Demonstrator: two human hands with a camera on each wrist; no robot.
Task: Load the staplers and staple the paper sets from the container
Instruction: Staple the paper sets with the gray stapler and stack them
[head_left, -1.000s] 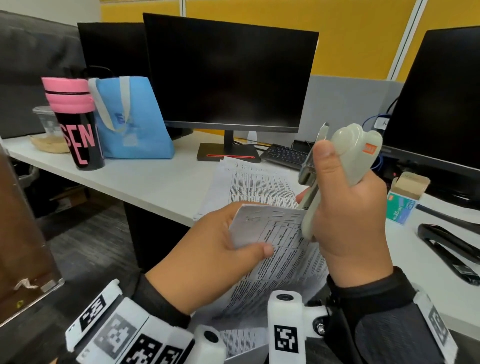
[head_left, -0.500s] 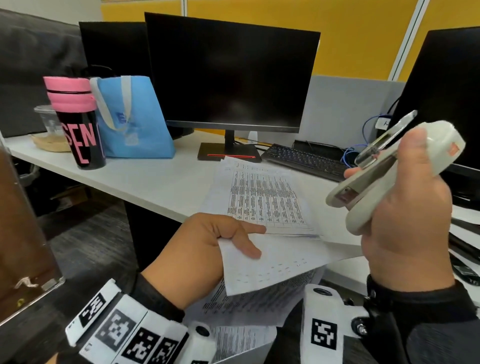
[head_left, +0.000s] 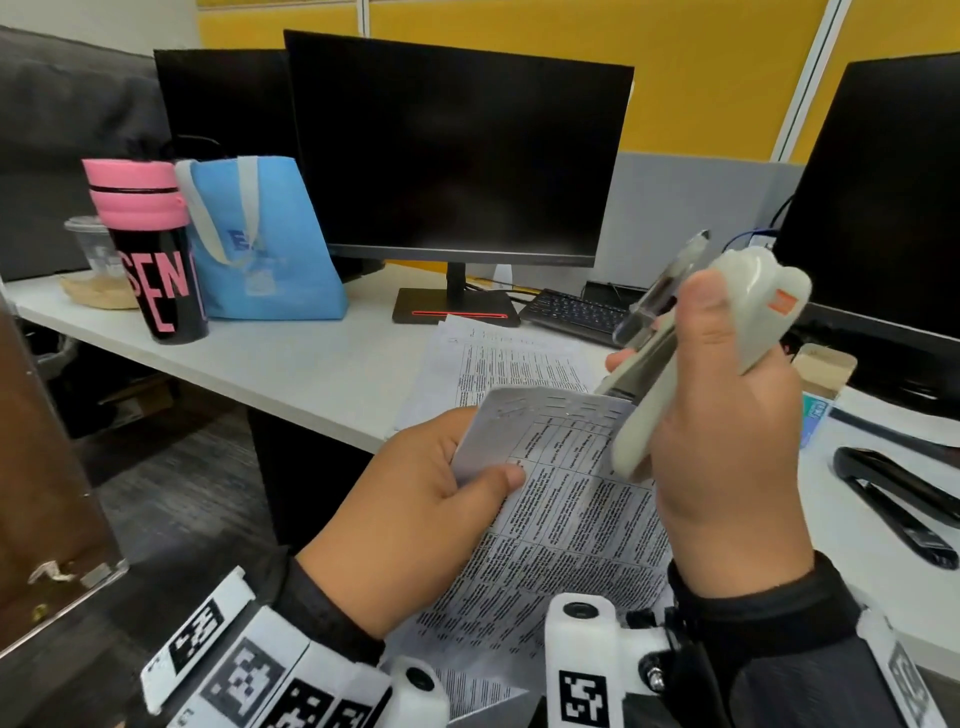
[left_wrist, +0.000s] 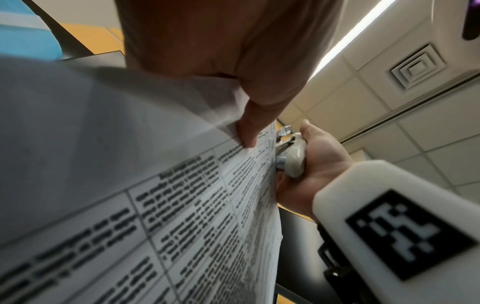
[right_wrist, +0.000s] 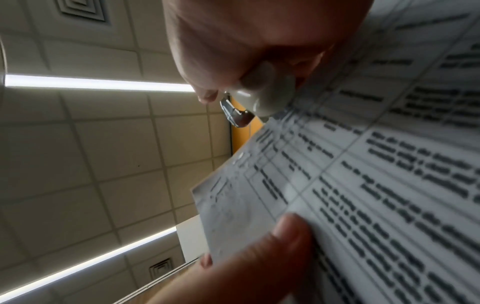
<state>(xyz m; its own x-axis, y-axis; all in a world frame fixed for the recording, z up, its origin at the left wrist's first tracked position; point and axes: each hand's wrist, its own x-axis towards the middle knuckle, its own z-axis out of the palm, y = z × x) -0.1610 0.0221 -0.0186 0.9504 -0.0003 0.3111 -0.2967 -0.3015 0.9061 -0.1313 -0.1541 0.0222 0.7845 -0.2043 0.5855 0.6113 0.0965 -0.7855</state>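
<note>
We've got our right hand (head_left: 727, 441) wrapped round the cream stapler (head_left: 691, 364), nose down at the top corner of the paper set (head_left: 571, 509), which our left hand (head_left: 415, 519) pinches up off the desk (head_left: 291, 364), probably so the corner feeds in squarely.

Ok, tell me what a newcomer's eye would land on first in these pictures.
First, the pale grey stapler gripped upright in the right hand, centre right, its nose at the top edge of the printed paper set that the left hand pinches by a corner. Behind them a big dark monitor fills the middle of the white desk. At far left stands a black tumbler with a pink lid, beside a blue tote bag.
</note>
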